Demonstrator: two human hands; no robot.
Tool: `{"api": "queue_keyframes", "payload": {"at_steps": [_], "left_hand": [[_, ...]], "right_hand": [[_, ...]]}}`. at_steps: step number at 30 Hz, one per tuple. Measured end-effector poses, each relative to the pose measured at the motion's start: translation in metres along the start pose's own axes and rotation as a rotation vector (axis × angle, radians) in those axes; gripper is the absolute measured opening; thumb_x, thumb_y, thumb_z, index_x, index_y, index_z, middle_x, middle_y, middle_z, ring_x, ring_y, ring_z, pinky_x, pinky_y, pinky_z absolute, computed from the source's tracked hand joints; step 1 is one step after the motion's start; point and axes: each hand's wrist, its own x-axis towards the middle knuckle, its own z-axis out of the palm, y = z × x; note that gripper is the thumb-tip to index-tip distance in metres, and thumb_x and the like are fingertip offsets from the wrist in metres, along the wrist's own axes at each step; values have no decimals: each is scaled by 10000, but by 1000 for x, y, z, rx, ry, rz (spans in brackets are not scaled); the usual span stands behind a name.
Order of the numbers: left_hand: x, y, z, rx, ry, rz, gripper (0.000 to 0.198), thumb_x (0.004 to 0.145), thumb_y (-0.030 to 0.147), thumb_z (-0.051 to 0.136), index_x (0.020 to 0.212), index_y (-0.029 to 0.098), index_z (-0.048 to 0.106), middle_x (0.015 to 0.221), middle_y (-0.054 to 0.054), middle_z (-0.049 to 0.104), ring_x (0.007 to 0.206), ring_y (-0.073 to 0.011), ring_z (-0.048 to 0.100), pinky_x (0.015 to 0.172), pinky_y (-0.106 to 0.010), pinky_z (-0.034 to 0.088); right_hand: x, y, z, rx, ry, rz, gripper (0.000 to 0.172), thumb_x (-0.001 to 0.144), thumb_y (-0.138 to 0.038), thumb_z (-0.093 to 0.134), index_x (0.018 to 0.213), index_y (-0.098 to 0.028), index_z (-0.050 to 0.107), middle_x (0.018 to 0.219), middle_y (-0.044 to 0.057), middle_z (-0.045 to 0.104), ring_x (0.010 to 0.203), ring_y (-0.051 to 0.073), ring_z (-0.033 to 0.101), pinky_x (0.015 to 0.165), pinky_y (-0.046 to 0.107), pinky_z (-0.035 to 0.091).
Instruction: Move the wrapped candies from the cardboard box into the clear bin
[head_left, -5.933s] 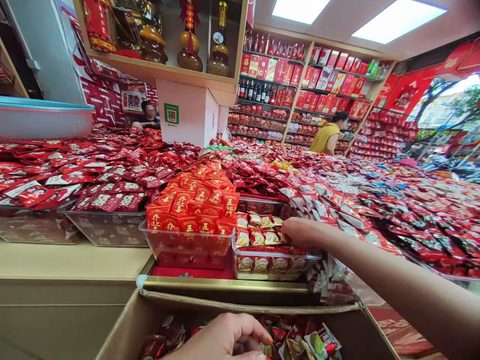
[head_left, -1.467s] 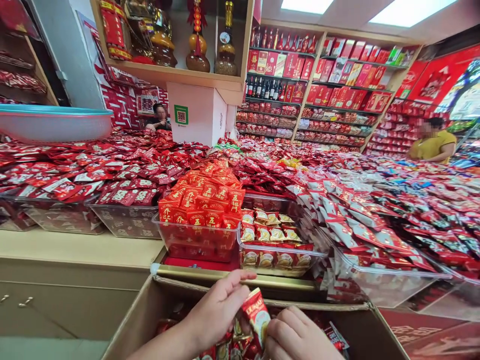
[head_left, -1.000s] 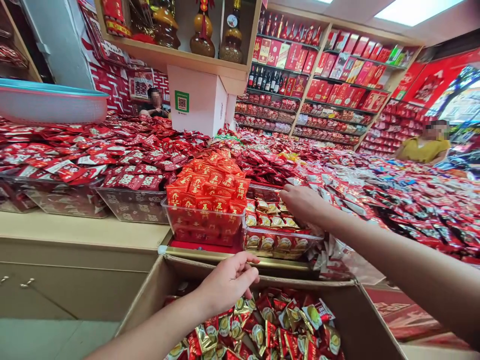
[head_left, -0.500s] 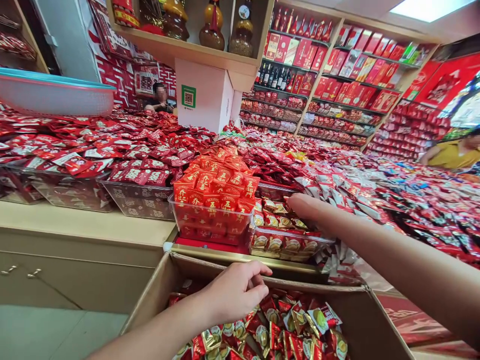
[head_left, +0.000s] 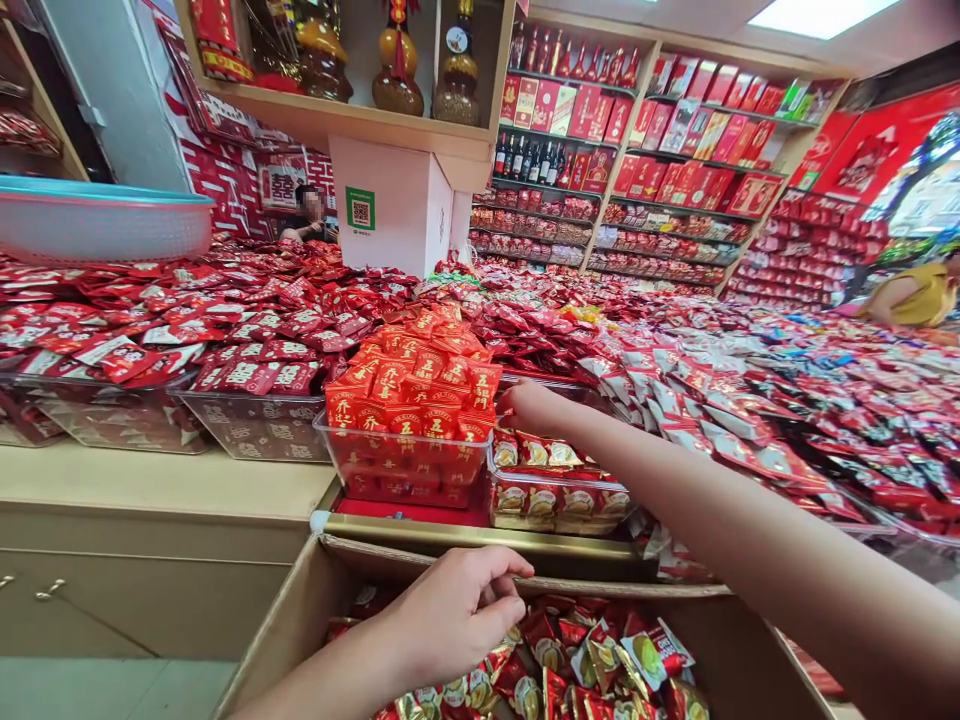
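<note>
My left hand (head_left: 454,615) hangs over the cardboard box (head_left: 300,620) of red and gold candy packets (head_left: 592,665), its fingers curled together; whatever they pinch is hidden. My right hand (head_left: 529,405) reaches forward into the clear plastic tray (head_left: 559,490) of small red and cream packets (head_left: 536,455), at its far left end beside the heap of orange-red packets (head_left: 420,385). Its fingers point away from me and cannot be made out.
Clear trays heaped with red packets cover the long counter (head_left: 150,485) to the left and right. A pale basin (head_left: 97,220) stands at the far left. Shelves of red boxes and bottles (head_left: 615,110) line the back. Two people stand behind the display.
My right hand has slid left along the tray toward the orange-red heap. My left hand stays over the box with its fingers curled tighter.
</note>
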Motion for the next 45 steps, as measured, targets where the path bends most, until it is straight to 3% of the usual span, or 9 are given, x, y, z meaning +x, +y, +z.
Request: {"api": "queue_keyframes", "payload": {"at_steps": [7, 15, 35, 45], "left_hand": [[-1, 1, -1, 17, -22, 0, 252, 766, 227, 451, 996, 223, 552, 737, 10, 625, 619, -120, 533, 558, -202, 374], [0, -3, -2, 71, -29, 12, 240, 748, 214, 460, 960, 228, 572, 751, 13, 636, 616, -120, 545, 546, -198, 379], [1, -9, -4, 71, -112, 31, 275, 728, 217, 482, 987, 200, 574, 791, -21, 662, 648, -135, 576, 558, -187, 414], [-1, -16, -6, 191, -99, 135, 283, 734, 261, 512, 1003, 222, 588, 798, -24, 672, 641, -140, 591, 569, -188, 429]], "right_hand": [[15, 2, 12, 15, 11, 29, 279, 778, -317, 434, 860, -148, 641, 866, 109, 648, 828, 193, 557, 730, 250, 366], [18, -2, 9, 50, 14, 70, 263, 804, -269, 412, 878, -147, 633, 881, 115, 645, 804, 185, 576, 661, 226, 382], [8, -1, 11, 71, 64, 66, 338, 818, -377, 387, 1021, -168, 557, 978, 109, 613, 904, 181, 552, 730, 230, 367], [8, -5, 4, -16, 135, 101, 247, 806, -248, 412, 805, -141, 634, 857, 115, 637, 822, 195, 567, 673, 246, 378]]}}
